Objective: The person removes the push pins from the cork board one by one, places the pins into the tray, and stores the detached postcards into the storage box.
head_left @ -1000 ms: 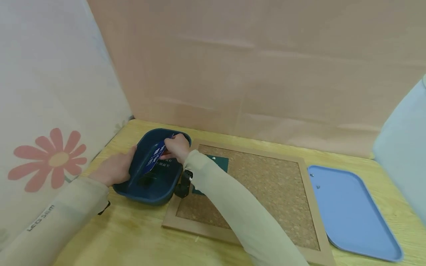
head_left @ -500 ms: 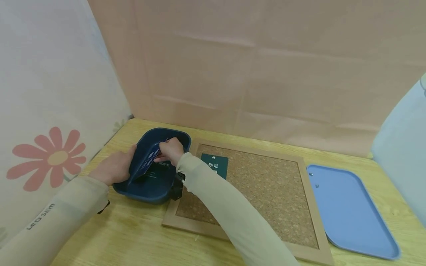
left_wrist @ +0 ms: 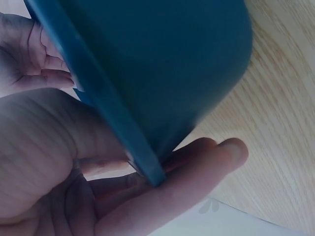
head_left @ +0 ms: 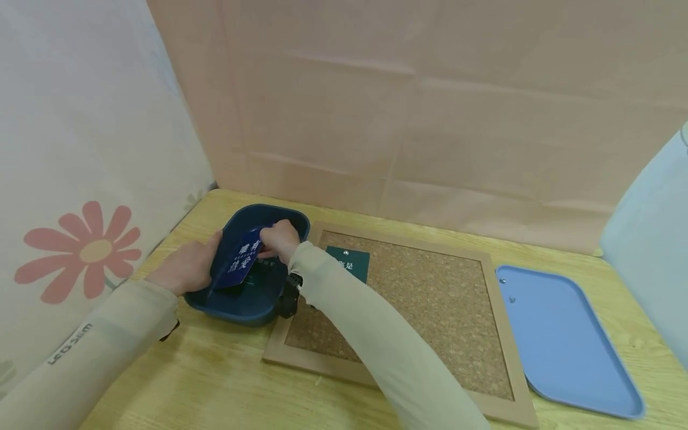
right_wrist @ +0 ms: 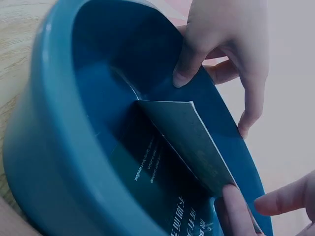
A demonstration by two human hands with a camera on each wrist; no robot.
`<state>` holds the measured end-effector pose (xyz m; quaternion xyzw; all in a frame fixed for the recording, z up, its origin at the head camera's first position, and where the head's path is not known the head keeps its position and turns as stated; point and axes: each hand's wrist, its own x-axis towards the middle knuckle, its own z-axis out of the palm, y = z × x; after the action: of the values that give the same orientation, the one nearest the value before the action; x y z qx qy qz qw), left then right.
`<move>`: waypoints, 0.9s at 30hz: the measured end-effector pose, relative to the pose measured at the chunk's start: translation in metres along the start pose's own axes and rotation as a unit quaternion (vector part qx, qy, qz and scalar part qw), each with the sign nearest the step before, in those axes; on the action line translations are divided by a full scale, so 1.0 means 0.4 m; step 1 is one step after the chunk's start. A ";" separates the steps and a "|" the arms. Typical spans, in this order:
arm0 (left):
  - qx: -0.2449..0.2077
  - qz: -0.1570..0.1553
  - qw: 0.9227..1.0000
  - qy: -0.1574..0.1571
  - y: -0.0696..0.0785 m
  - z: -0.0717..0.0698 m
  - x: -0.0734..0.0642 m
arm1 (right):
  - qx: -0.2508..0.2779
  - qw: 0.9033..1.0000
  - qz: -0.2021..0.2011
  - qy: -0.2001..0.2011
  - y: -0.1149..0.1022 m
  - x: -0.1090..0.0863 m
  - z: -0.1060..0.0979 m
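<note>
My left hand [head_left: 185, 267] grips the left rim of a dark blue plastic basin [head_left: 228, 315], thumb inside the wall and fingers outside. Inside the basin, my right hand [head_left: 282, 240] pinches the edge of a blue card [head_left: 243, 258] with white characters. In the right wrist view this card [right_wrist: 189, 145] stands tilted against the basin's inner wall, its pale back showing. Beneath it a dark green card [right_wrist: 140, 157] with white print lies on the basin's bottom. Most of the left hand's fingers [left_wrist: 192, 172] show under the rim in the left wrist view.
A framed corkboard [head_left: 430, 298] lies right of the basin, partly under my right forearm. A green card [head_left: 356, 263] is fixed to it by a pin [head_left: 346, 252]. Farther right, a light blue tray [head_left: 572, 346] bears small metallic pins [head_left: 502, 280]. Paper-covered walls stand behind and left.
The right hand has moved slightly left within the basin, and the blue card has turned so its printed face shows more. The left hand keeps its grip on the rim.
</note>
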<state>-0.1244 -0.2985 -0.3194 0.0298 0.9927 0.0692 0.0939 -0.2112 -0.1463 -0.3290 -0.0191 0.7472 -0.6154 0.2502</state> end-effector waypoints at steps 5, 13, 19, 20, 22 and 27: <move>-0.002 0.001 1.000 -0.005 -0.002 0.001 -0.003 | -0.001 1.000 0.008 -0.012 -0.003 -0.007 -0.007; 0.002 -0.007 1.000 -0.008 -0.010 0.001 -0.013 | -0.027 0.999 0.017 -0.018 -0.013 -0.006 -0.006; 0.007 -0.012 1.000 -0.010 -0.003 0.001 -0.011 | -0.061 0.997 0.026 -0.027 -0.008 -0.002 -0.006; 0.006 -0.013 1.000 -0.012 -0.002 0.001 -0.010 | -0.063 0.997 0.024 -0.031 -0.006 -0.001 -0.008; 0.007 -0.013 1.000 -0.012 0.000 0.001 -0.008 | -0.070 0.997 0.018 -0.036 -0.003 0.000 -0.012; 0.007 -0.016 1.000 -0.018 0.004 -0.001 -0.005 | -0.063 0.997 0.010 -0.050 0.000 -0.004 -0.024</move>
<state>-0.1224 -0.2972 -0.3183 0.0160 0.9917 0.0606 0.1123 -0.2136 -0.1371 -0.3272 -0.0581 0.7712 -0.5631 0.2912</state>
